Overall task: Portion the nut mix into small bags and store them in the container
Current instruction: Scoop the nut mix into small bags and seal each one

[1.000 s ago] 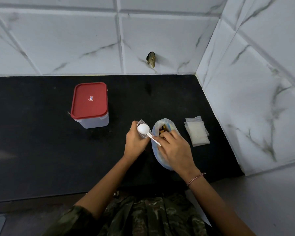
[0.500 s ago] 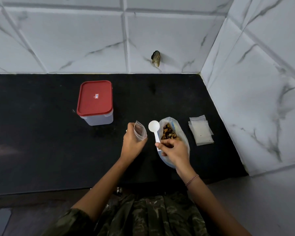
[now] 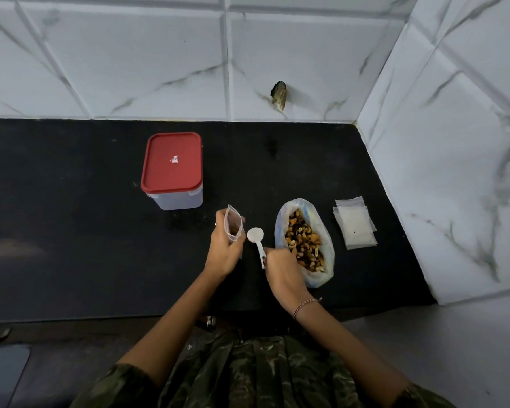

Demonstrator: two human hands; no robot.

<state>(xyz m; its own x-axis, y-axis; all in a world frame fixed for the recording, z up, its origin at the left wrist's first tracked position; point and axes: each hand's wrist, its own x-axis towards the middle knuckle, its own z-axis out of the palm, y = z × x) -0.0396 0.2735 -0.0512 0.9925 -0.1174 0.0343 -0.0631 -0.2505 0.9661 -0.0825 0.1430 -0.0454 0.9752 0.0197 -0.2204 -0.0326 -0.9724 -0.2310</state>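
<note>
Counter (image 3: 71, 245): nut bag (image 3: 304, 242) near front edge

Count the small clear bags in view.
At least 3: one small bag held in the left hand; the others in a stack right of the nut mix bag, where more may lie hidden underneath.

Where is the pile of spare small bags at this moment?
In the head view, the pile of spare small bags lies flat on the black counter at the right, between the open nut mix bag and the tiled side wall.
</note>
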